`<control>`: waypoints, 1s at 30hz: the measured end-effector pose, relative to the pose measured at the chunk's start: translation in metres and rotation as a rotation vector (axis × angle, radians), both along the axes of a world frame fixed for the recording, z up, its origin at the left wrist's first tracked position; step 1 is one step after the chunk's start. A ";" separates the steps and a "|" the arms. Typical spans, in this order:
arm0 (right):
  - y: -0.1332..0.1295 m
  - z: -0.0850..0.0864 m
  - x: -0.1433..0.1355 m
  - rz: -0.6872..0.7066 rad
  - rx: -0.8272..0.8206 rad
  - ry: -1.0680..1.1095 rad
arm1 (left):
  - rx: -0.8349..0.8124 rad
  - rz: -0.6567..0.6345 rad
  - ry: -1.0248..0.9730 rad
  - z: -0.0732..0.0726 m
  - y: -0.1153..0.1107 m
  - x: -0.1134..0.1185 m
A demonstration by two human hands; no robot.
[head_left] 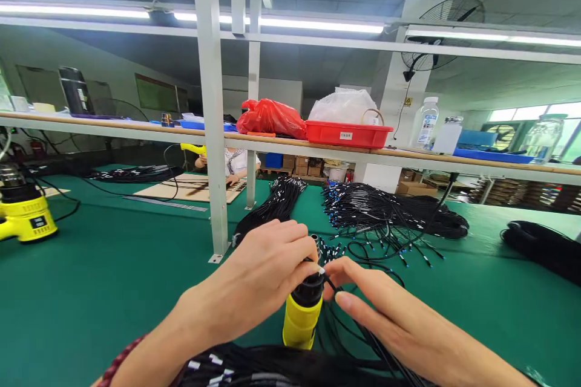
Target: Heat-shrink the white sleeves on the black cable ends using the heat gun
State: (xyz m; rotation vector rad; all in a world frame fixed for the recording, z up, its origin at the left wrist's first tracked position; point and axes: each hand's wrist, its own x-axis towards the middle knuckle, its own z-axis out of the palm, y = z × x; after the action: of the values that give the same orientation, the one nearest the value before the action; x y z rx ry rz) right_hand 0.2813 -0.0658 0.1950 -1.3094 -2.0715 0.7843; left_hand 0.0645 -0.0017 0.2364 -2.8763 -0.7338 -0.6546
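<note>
A yellow and black heat gun (301, 319) stands upright on the green table, its metal nozzle pointing up behind my fingers. Above it, my left hand (272, 260) pinches a thin black cable (330, 282) close to a small white piece. My right hand (376, 302) closes its thumb and fingers on the same cable, just right of the heat gun. More black cables run down from there, and a bundle with white tags (290, 366) lies at the bottom edge, partly behind my left forearm.
Black cable bundles (390, 208) lie on the green table (113, 296) beyond my hands. A white post (212, 133) rises left of centre, under a shelf with a red tray (347, 134). Another yellow heat gun (29, 217) stands far left. A person (236, 164) sits opposite.
</note>
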 end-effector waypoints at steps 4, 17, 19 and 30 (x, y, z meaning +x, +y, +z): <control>0.016 -0.006 0.002 0.036 -0.117 0.185 | -0.042 -0.019 -0.074 -0.011 0.003 -0.002; 0.052 0.011 0.002 -0.156 0.186 0.114 | -0.176 0.243 -0.183 -0.024 0.022 -0.003; 0.058 0.012 0.002 -0.174 0.206 0.092 | -0.207 0.279 -0.192 -0.024 0.024 -0.002; 0.078 0.011 0.002 -0.237 0.222 0.061 | -0.489 0.191 -0.356 -0.028 0.044 0.001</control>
State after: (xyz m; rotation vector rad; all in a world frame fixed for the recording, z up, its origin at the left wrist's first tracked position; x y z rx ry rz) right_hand 0.2833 0.0120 0.2058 -1.3555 -1.8522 0.4702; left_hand 0.0654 0.0420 0.2088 -3.0764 -1.3700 -1.1114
